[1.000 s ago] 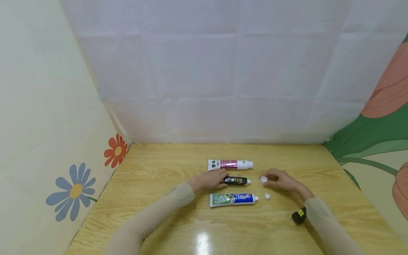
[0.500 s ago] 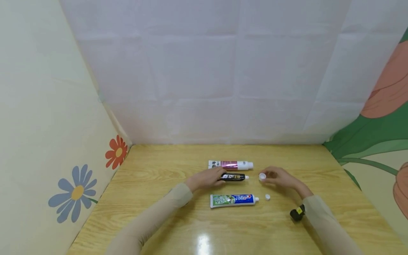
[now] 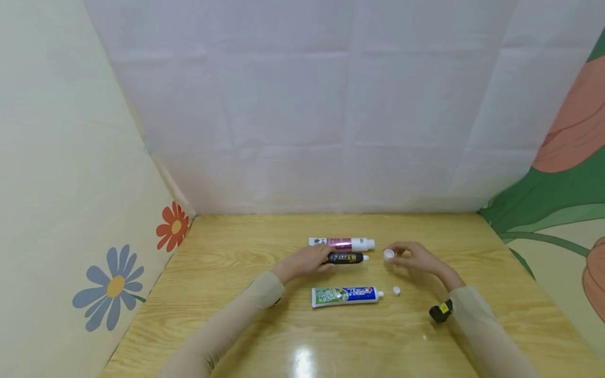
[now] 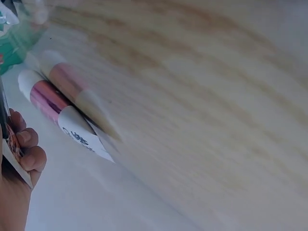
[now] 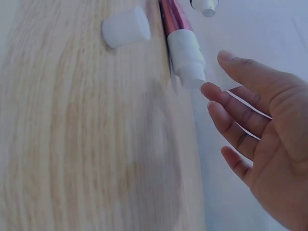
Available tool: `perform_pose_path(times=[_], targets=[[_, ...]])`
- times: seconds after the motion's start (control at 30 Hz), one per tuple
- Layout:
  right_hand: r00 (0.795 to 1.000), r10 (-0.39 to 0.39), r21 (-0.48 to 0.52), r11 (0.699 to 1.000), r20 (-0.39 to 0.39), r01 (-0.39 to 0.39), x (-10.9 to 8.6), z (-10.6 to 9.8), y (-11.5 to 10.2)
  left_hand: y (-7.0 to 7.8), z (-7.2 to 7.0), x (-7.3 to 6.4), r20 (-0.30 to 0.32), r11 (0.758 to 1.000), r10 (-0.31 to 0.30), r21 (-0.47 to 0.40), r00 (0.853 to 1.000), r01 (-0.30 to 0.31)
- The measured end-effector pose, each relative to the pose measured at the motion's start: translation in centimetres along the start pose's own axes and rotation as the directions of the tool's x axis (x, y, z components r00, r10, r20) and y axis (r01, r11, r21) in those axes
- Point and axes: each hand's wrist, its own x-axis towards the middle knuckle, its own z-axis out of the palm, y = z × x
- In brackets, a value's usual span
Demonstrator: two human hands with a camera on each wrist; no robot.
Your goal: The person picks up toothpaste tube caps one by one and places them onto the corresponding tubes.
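Observation:
My left hand grips the rear part of a black toothpaste tube, whose bare white nozzle points right. In the left wrist view, curled fingers wrap round that tube at the frame's edge. Facing the nozzle across a small gap, my right hand pinches a white cap between thumb and fingertips. The cap is pale and hard to make out in the right wrist view, where the other fingers are loosely bent. Just beyond the black tube lies a pink and white toothpaste tube with its cap on.
Nearer the front lies a green and blue toothpaste tube with an uncapped nozzle. A second white cap rests just right of it. A black device with a yellow mark is at the right wrist. A white sheet hangs behind the wooden table.
My left hand has carried the black tube away from me, closer to the pink tube. The right hand has moved the same way with its cap. The green and blue tube stays put.

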Motion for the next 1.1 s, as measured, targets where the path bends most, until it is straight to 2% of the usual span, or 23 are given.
perform_pose_path(times=[0.13, 0.3, 0.6, 0.73, 0.87, 1.1], targets=[[0.999, 0.044, -0.001, 0.999, -0.011, -0.044, 0.2, -0.3, -0.4, 0.1, -0.4, 0.1, -0.034, 1.000, -0.001, 0.019, 0.999, 0.002], [0.997, 0.056, 0.009, 0.998, -0.047, -0.056, 0.3, -0.5, -0.6, 0.0, -0.9, 0.3, -0.058, 1.000, -0.010, -0.010, 0.998, 0.009], [0.993, 0.014, 0.019, 1.000, -0.117, -0.012, 0.5, -1.1, -1.3, 0.0, -1.9, 0.3, -0.097, 1.000, -0.018, -0.002, 0.995, 0.018], [0.991, 0.006, -0.004, 1.000, -0.137, -0.007, 0.4, -1.2, -1.5, 0.1, -2.3, 0.2, -0.129, 1.000, -0.004, 0.011, 0.992, 0.005], [0.989, 0.032, -0.007, 0.999, -0.147, -0.033, 0.4, -1.2, -1.6, 0.0, -2.5, 0.0, -0.179, 0.997, 0.046, 0.067, 0.983, -0.035], [0.987, 0.067, 0.006, 0.998, -0.148, -0.067, 0.4, -1.4, -2.4, -0.1, -2.8, -0.2, -0.282, 0.985, 0.126, 0.150, 0.951, -0.085]])
